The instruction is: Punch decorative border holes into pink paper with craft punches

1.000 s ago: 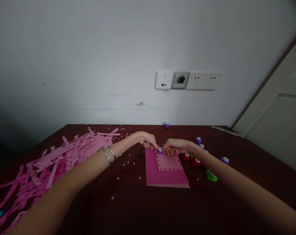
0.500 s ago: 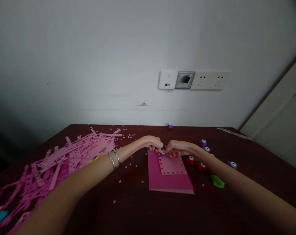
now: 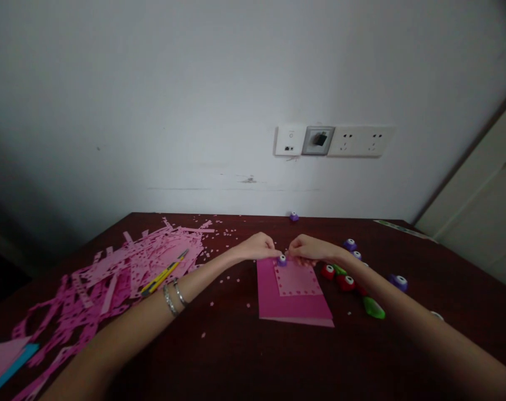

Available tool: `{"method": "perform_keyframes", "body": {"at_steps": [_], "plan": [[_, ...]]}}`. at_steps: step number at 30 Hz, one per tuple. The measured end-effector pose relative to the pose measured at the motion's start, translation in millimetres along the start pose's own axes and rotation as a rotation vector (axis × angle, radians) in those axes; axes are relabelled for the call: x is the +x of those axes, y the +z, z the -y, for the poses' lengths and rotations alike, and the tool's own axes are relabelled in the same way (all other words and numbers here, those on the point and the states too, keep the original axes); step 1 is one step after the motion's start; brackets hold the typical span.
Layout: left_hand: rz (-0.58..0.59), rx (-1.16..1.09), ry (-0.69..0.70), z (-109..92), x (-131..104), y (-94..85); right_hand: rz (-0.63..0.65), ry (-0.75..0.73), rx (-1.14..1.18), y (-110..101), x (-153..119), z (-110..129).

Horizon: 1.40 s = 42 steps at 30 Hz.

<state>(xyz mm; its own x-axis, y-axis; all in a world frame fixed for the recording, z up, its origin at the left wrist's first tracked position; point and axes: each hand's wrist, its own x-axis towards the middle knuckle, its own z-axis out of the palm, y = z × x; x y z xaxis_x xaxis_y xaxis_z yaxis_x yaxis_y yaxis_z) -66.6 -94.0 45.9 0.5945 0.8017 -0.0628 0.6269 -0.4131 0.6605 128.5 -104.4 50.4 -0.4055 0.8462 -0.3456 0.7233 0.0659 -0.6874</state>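
A small purple punch (image 3: 282, 260) sits at the top left corner of a light pink sheet (image 3: 298, 280), which has small holes along its edges. Under that sheet lies a darker pink folded sheet (image 3: 292, 309). My left hand (image 3: 259, 247) is closed at the top left edge of the sheets, its fingertips against the punch. On the other side, my right hand (image 3: 306, 249) has its fingers curled at the top edge of the light sheet. What its fingertips grip is too small to make out.
Pink cut strips (image 3: 127, 267) pile up at the left, with a yellow cutter (image 3: 164, 274) on them. Red punches (image 3: 346, 283), purple punches (image 3: 399, 282) and a green one (image 3: 374, 308) lie by my right forearm. Another purple punch (image 3: 293, 216) stands near the wall.
My hands have moved slightly apart, and the purple punch between them shows more fully. The whole view has shifted a little, with more of the yellow cutter in sight.
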Motion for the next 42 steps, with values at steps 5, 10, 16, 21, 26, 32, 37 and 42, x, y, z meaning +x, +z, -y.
{"method": "perform_keyframes", "body": {"at_steps": [5,10,16,21,26,32,37,42], "plan": [[-0.228,0.381,0.359,-10.0,-46.7,21.4,-0.37,-0.259,-0.327,4.1,-3.6,-4.0],[-0.077,0.663,0.526,-11.1,-79.9,45.6,-0.408,-0.481,-0.363,22.3,-2.5,-17.1],[0.096,0.654,0.461,-6.2,-92.8,50.5,-0.403,-0.542,-0.404,33.7,4.0,-29.4],[0.125,0.643,0.449,-9.3,-96.2,46.6,-0.396,-0.551,-0.42,34.0,3.4,-28.6],[0.155,0.627,0.449,-9.5,-99.8,43.8,-0.413,-0.553,-0.419,32.6,1.6,-27.8],[0.206,0.608,0.455,-8.6,-103.0,37.8,-0.541,-0.444,-0.431,11.7,-2.3,-32.6],[0.223,0.6,0.449,-9.0,-107.5,35.1,-0.676,-0.249,-0.501,-32.7,-5.0,-54.4],[0.252,0.588,0.437,-8.5,-109.9,35.3,-0.669,-0.049,-0.475,-73.7,-2.3,-91.1]]}}
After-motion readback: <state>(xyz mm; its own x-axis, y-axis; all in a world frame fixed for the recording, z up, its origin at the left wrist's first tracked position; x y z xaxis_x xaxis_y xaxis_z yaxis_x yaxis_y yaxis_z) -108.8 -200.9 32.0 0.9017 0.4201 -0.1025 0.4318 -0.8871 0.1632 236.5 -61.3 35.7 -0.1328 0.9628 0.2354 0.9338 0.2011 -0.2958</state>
